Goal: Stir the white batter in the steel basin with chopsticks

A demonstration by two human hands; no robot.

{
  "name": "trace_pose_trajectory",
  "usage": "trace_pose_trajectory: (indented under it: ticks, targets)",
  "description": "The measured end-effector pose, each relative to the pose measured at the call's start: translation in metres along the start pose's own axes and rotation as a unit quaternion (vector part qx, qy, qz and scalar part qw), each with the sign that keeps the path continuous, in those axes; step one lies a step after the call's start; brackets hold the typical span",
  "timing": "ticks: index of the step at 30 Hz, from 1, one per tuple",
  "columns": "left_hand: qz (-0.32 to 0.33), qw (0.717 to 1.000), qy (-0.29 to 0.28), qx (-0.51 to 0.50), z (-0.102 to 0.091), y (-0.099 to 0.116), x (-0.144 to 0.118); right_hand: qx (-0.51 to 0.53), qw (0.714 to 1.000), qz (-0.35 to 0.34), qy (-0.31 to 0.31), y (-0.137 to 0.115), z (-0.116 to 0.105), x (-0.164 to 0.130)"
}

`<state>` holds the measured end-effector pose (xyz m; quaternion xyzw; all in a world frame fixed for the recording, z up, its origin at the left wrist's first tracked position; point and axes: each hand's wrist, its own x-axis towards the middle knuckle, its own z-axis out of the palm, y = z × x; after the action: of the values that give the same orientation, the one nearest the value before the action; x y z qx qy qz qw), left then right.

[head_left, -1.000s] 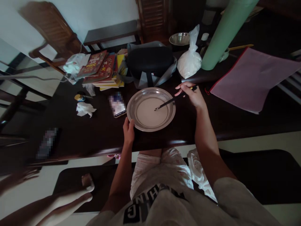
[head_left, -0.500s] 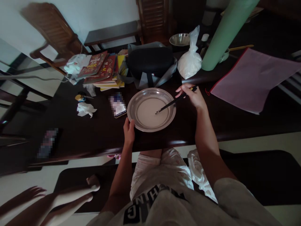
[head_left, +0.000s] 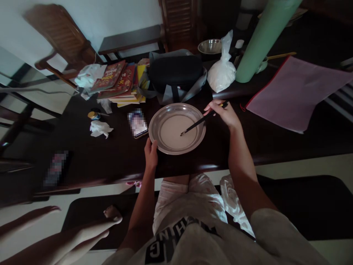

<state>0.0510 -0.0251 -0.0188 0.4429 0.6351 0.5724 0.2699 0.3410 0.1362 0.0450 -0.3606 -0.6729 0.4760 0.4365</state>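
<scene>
Where each grip clasps plate (head_left: 162, 141) and chopsticks (head_left: 202, 119), cluttered dark table (head_left: 116, 158), white wall (head_left: 110, 14) behind.

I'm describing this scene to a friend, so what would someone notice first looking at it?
First, the round metal pan at the near edge of the dark table, holding a pale, milky liquid. The right hand holds dark chopsticks with their tips in the liquid, and the left hand grips the pan's near rim. Behind stand a black bag, a stack of books and a green roll.
</scene>
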Motion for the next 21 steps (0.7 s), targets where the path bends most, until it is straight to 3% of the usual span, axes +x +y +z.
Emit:
trace_pose_trajectory:
  ticks: [4,11,17,19,21]
  targets:
    - [-0.007,1.0,0.001,-0.001,0.0,0.0,-0.001,-0.012,0.996,-0.018,-0.084,-0.003,0.008,0.001]
    - [0.004,1.0,0.007,0.001,0.0,-0.003,0.0,-0.019,0.999,-0.002,0.037,-0.004,-0.004,-0.001]
    - [0.001,1.0,0.007,0.01,0.0,0.001,0.0,-0.029,0.996,-0.005,-0.09,-0.006,0.008,-0.001]
    - [-0.001,1.0,0.008,0.007,0.0,0.001,0.0,-0.034,0.996,-0.022,-0.084,-0.006,0.008,0.0]
    - [0.0,1.0,0.007,0.004,0.0,0.0,0.0,-0.029,0.999,-0.024,-0.04,-0.005,0.004,0.001]
